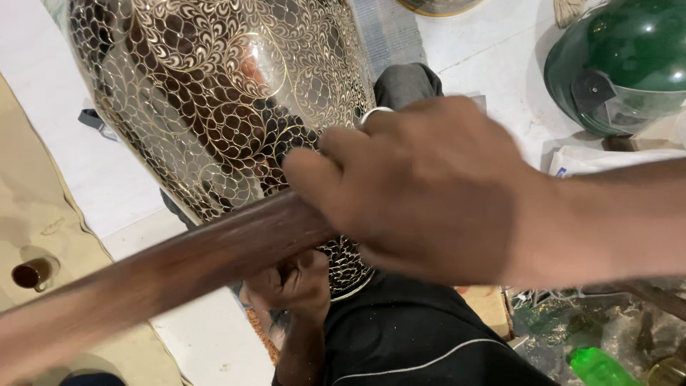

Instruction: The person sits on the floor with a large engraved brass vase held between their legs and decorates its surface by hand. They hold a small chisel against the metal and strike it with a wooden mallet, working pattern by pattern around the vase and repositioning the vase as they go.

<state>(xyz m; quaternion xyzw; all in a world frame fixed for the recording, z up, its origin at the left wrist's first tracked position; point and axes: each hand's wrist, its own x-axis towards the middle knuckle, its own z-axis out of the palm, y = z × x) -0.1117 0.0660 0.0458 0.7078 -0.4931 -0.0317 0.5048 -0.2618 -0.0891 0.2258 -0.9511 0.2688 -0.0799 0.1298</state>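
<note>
A large metal vase (214, 93) with fine engraved leaf and scale patterns on a dark ground fills the upper left and rests against my lap. My right hand (421, 189) is closed round a long brown wooden stick (164, 275) that runs down to the lower left, blurred. A ring shows on one finger. Below the stick, my left hand (289, 286) is closed at the vase's lower rim, gripping something small that I cannot make out. My dark trousers (400, 336) lie under both hands.
A green helmet (622, 64) sits at the upper right on the white floor. A tan cloth (43, 214) covers the left side, with a small brown cup (30, 273) on it. A green bottle (597, 366) and clutter lie at the lower right.
</note>
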